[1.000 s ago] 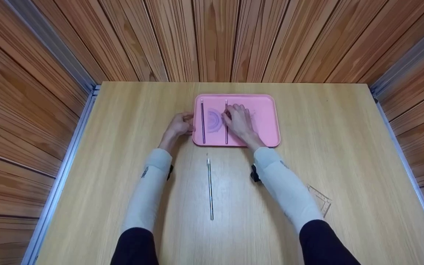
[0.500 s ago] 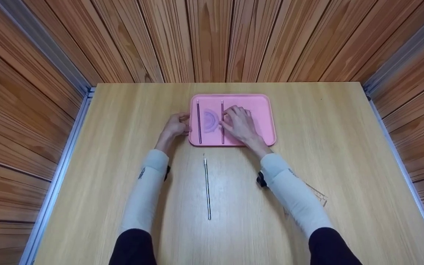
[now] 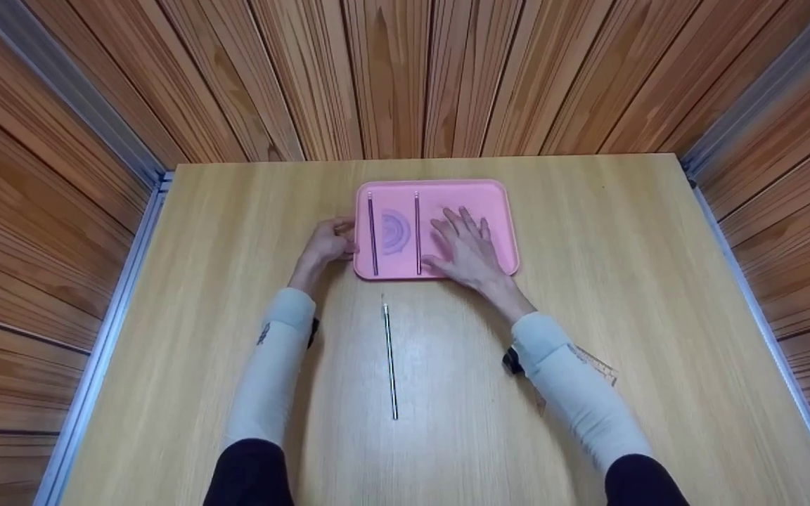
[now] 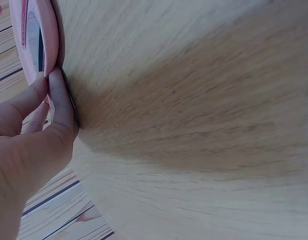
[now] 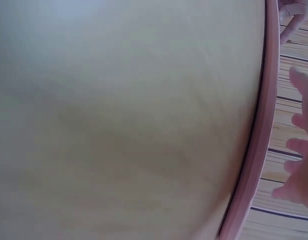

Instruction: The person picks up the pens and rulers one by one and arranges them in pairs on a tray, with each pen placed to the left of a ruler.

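At the left, the left hand (image 3: 326, 241) pinches the left rim of the pink tray (image 3: 465, 191), its grip closed with thumb and fingers to either side of the edge, much as a second ago. Just inside that rim lies the left dark pencil (image 3: 373, 235), running near to far, with the purple protractor (image 3: 396, 232) beside it; neither seems to have shifted in the tray. A silvery pencil (image 3: 390, 362) lies on the surface (image 3: 201, 281), nearer than the tray and apart from it. Right of the protractor, the second dark pencil (image 3: 418, 235) now shows along its whole length, roughly parallel to the first. The change is here: the right hand (image 3: 470, 254), whose fingers were gathered at this pencil, has moved right and spread them, its grip wide and holding nothing. Its thumb tip is just beside the pencil's near end; I cannot tell whether they touch. I judge this pencil released and its placing done, with the silvery one still outside the tray.
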Demonstrator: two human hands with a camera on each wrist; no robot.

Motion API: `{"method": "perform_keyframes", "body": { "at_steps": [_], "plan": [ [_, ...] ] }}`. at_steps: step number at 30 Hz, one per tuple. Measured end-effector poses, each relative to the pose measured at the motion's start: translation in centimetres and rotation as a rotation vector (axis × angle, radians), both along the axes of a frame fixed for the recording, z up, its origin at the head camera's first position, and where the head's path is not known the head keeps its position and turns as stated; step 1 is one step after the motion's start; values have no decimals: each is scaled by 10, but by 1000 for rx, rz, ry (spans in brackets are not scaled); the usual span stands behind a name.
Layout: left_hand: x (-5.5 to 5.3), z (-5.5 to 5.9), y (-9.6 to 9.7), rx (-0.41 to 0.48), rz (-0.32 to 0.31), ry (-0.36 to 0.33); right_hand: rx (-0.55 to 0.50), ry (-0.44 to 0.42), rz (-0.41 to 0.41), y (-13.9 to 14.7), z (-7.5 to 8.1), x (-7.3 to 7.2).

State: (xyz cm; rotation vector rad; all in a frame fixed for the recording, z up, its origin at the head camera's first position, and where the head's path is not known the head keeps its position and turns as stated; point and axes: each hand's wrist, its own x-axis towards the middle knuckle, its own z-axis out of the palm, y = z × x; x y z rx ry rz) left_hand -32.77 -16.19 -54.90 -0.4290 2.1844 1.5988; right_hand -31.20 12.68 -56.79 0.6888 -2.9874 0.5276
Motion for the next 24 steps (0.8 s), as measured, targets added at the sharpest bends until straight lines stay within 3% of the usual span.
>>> {"method": "perform_keyframes", "body": {
  "at_steps": [6,13,24],
  "plan": [
    [-1,-1,-1,10,3,17,61,-8,-11,18,9,17],
    [1,-4,-2,33,-13,51,-14,-29,-24,45,18,42],
    [1,-5,0,52,2,38,2,-95,-67,95,16,87]
  ]
}}
